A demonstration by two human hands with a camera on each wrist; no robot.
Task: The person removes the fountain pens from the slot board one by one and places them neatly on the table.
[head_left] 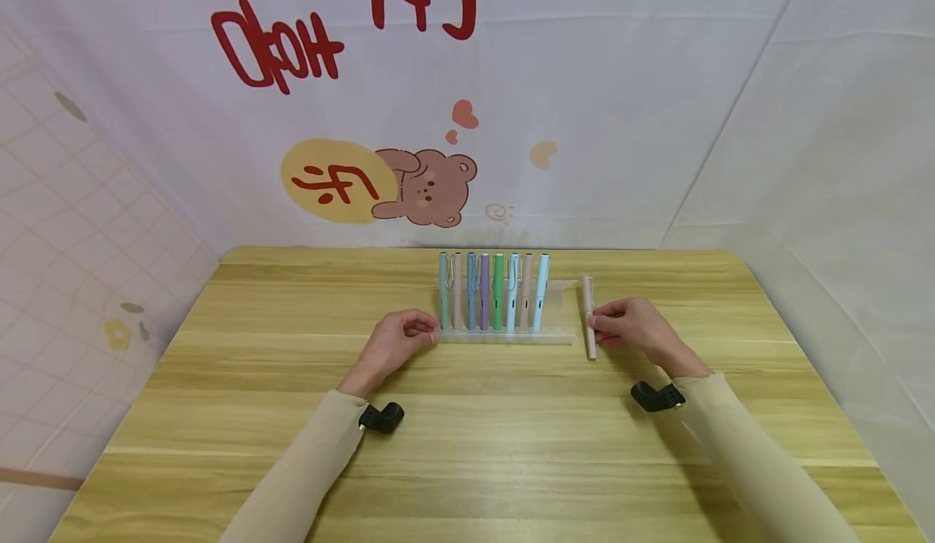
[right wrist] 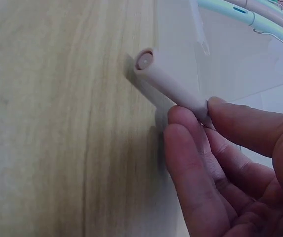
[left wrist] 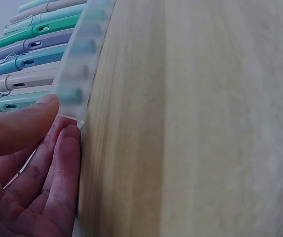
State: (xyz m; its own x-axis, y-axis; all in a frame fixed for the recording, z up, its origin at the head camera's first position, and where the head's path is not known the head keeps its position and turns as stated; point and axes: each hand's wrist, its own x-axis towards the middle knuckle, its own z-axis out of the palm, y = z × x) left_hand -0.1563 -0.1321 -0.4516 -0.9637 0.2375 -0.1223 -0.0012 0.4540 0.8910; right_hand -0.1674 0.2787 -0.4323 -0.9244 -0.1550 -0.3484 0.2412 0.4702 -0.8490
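Note:
A clear plastic pen stand (head_left: 562,338) holds several capped pens side by side, leaning back. From left to right they run from a teal pen (head_left: 443,299) through pink, blue, purple and a green pen (head_left: 498,295) to a pale blue pen (head_left: 540,295). My left hand (head_left: 394,340) holds the stand's left end, thumb at its front corner and fingers by the end wall, as the left wrist view shows. Just past the right end, my right hand (head_left: 635,328) pinches a pale pink pen (right wrist: 173,89) between thumb and fingers. Its round end points toward the right wrist camera.
The wood-grain table (head_left: 482,446) stretches in front of the stand. Behind it hangs a white printed cloth (head_left: 599,105) with a bear and red characters. White cloth also closes both sides. At the stand's right, a bare section of clear backing (head_left: 562,308) shows.

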